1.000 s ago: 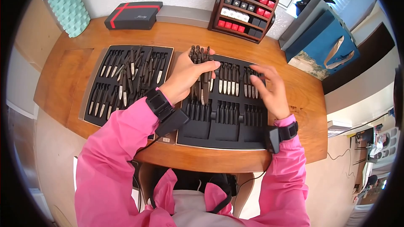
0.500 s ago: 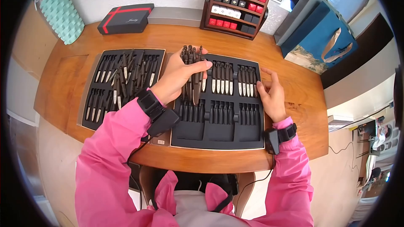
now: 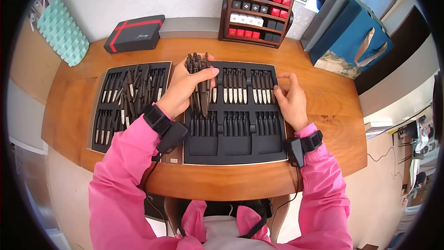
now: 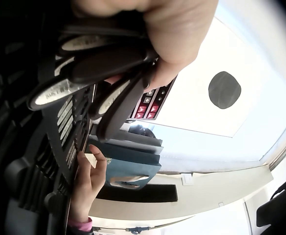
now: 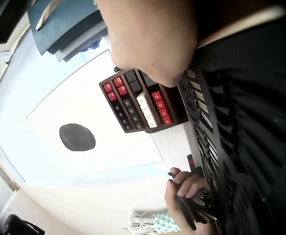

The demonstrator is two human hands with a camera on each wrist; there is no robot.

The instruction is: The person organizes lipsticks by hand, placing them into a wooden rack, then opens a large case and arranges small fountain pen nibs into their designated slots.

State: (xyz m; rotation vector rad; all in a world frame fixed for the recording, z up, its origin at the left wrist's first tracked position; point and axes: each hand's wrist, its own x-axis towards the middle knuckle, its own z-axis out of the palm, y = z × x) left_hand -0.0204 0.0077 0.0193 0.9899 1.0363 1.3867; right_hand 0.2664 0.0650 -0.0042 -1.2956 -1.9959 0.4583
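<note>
My left hand (image 3: pixel 188 84) grips a bundle of slim dark knife-shaped pieces (image 3: pixel 201 93) upright, knobbed ends up, over the right tray's left side. Close up in the left wrist view, the bundled pieces (image 4: pixel 108 66) have rounded broad ends, some with white printed labels. The right tray (image 3: pixel 217 159) is black, with slots holding rows of the same pieces (image 3: pixel 235 85). At its upper right edge rests my right hand (image 3: pixel 292 104), thumb and forefinger beside the outermost labelled piece (image 3: pixel 268 93). The forefinger is bent and the thumb fairly straight.
Left of my left arm lies a second black tray (image 3: pixel 102 111) with pieces heaped loosely over its slots. Behind stand a dark box with red ribbon (image 3: pixel 134 34), a wooden rack (image 3: pixel 258 15) of coloured cubes, and a blue paper bag (image 3: pixel 344 41). A cable hangs from each wrist device.
My right hand has moved from over the right-hand column of pieces to the tray's right edge. My left hand keeps holding the bundle. The head view has shifted slightly.
</note>
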